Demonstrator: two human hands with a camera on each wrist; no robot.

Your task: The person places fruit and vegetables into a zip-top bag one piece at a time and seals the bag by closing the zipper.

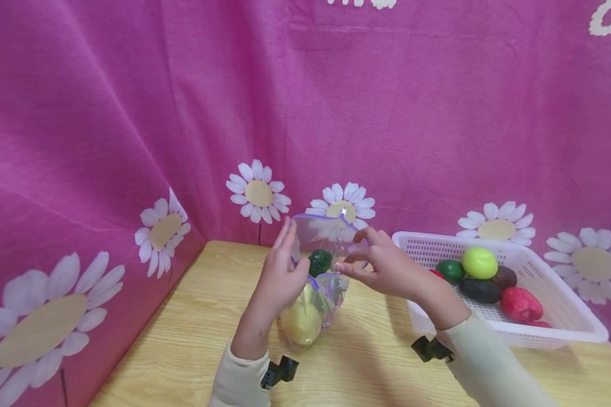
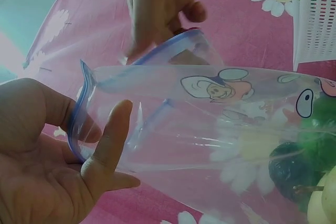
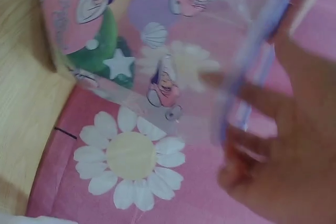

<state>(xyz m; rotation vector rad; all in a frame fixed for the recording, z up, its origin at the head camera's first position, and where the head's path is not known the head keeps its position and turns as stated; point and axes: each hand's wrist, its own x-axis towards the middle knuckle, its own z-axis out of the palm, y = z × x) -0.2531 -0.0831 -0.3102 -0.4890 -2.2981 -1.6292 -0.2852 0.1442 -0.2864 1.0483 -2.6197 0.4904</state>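
A clear zip bag (image 1: 336,291) with a purple-blue zip edge and cartoon prints stands on the table, mouth spread wide. Inside, a pale yellow fruit (image 1: 301,323) lies at the bottom, with a dark green fruit (image 1: 319,262) behind it. The left wrist view also shows a brighter green item (image 2: 320,137) in the bag. My left hand (image 1: 285,268) holds the left side of the rim between thumb and fingers. With fingers curled at the right side of the rim, my right hand (image 1: 387,265) grips the bag; in the right wrist view it is blurred.
A white perforated basket (image 1: 580,316) on the right holds a lime-green fruit (image 1: 480,263), a green one (image 1: 450,271), a black one (image 1: 480,290), a brown one (image 1: 505,277) and a red one (image 1: 521,304). A pink flowered cloth (image 1: 412,113) hangs behind the wooden table (image 1: 203,328).
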